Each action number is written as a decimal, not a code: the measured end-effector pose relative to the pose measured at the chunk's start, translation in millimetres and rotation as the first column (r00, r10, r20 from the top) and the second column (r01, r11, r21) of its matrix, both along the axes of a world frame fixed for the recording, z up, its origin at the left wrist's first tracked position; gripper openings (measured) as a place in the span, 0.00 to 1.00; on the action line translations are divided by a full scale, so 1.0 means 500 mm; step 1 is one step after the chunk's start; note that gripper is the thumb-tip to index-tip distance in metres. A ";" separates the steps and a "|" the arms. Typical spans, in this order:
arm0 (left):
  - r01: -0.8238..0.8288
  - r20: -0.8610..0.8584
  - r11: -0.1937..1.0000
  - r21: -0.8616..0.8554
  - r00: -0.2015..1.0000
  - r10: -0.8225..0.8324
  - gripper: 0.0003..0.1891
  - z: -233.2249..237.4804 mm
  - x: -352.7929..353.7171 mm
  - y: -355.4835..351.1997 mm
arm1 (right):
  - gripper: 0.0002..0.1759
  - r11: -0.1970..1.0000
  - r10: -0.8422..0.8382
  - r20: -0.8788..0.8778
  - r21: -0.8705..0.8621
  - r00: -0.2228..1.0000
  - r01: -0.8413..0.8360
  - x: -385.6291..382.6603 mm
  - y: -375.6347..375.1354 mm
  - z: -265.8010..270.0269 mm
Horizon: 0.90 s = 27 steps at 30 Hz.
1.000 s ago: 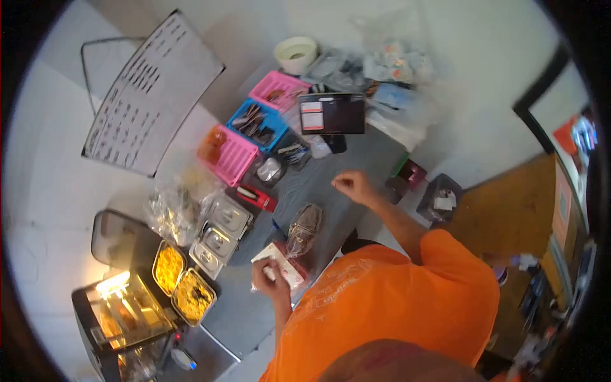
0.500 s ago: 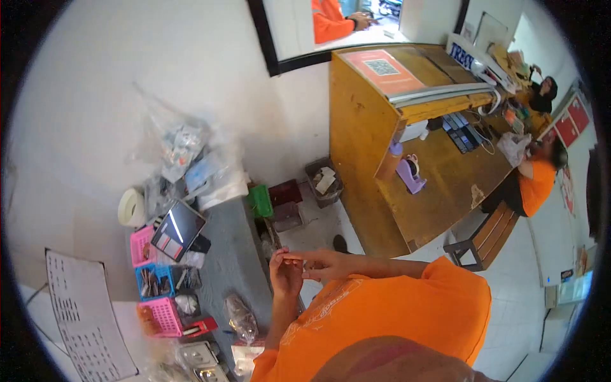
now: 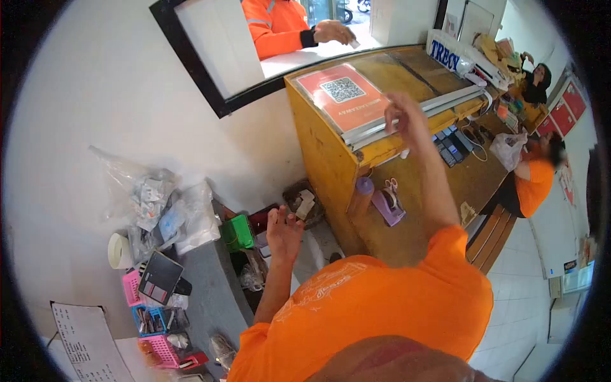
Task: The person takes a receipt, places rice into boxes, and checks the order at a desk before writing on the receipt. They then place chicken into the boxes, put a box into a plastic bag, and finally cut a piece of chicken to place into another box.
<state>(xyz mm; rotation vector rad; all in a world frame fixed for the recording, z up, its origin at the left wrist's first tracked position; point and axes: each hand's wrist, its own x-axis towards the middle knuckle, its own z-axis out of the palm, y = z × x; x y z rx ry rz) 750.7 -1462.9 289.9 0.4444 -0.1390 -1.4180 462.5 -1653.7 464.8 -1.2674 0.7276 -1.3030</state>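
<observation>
My right hand (image 3: 405,120) is stretched forward over the front edge of the wooden counter (image 3: 318,137). Its fingers are loosely bent and apart, slightly blurred, with nothing seen in them. Just left of it lies an orange sheet with a QR code (image 3: 356,109) on the counter top. My left hand (image 3: 284,234) is raised beside the grey table (image 3: 213,280), its fingers half curled and apart, holding nothing visible. Nearest to that hand is a green basket (image 3: 237,233). A purple tape dispenser (image 3: 389,205) stands on the desk below my right forearm.
Beyond the window, a person in orange rests a hand (image 3: 335,32) on the ledge, holding something small and white. A seated person (image 3: 533,178) is at the desk's right, another person farther back. A tablet (image 3: 161,277), pink baskets (image 3: 164,352) and plastic bags (image 3: 156,200) line the left wall.
My hands were together in front of my body and have parted. The right has reached forward to the counter; the left has lifted forward. The view has moved closer to the counter and window.
</observation>
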 end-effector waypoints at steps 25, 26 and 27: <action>-0.295 0.629 0.955 0.031 0.748 0.211 0.13 0.042 0.080 0.096 | 0.21 0.745 0.066 -0.767 -0.388 0.638 -0.543 0.353 -0.234 0.063; -0.332 0.686 0.943 -0.008 0.685 0.247 0.14 0.089 0.087 0.119 | 0.21 0.671 0.185 -0.837 -0.275 0.515 -0.688 0.400 -0.123 0.099; -0.364 0.744 0.930 -0.057 0.605 0.283 0.16 0.144 0.096 0.137 | 0.20 0.566 0.277 -0.882 -0.170 0.380 -0.807 0.447 -0.025 0.126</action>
